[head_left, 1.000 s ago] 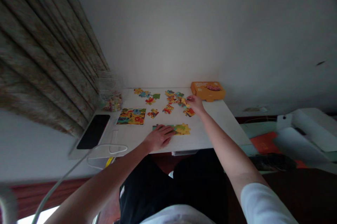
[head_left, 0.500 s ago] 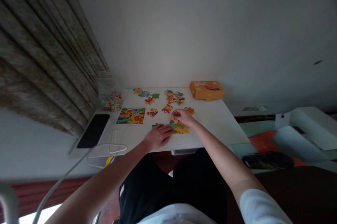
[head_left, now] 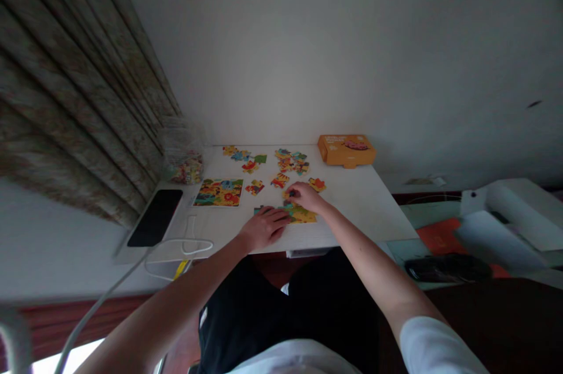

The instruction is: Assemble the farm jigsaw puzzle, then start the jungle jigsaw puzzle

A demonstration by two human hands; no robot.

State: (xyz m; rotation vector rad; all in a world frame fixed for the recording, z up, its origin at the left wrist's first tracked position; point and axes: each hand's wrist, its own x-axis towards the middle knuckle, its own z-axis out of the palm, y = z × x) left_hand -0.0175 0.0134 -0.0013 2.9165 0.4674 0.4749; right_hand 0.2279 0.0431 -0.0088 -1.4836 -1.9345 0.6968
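Right now your right hand [head_left: 307, 197] has its fingers bunched together on a puzzle piece [head_left: 285, 194], mostly hidden by them, while your left hand [head_left: 265, 228] lies flat, fingers together, on the jigsaw section [head_left: 302, 216] near the white desk's [head_left: 356, 210] near edge.

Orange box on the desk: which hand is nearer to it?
Right. The right hand is below and left of the orange box; the left hand is farther left and lower.

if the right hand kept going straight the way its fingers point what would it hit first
The right hand has its fingertips at a yellow jigsaw piece. Just past that, it would probably meet the red and yellow jigsaw piece, though depth is hard to judge from this view.
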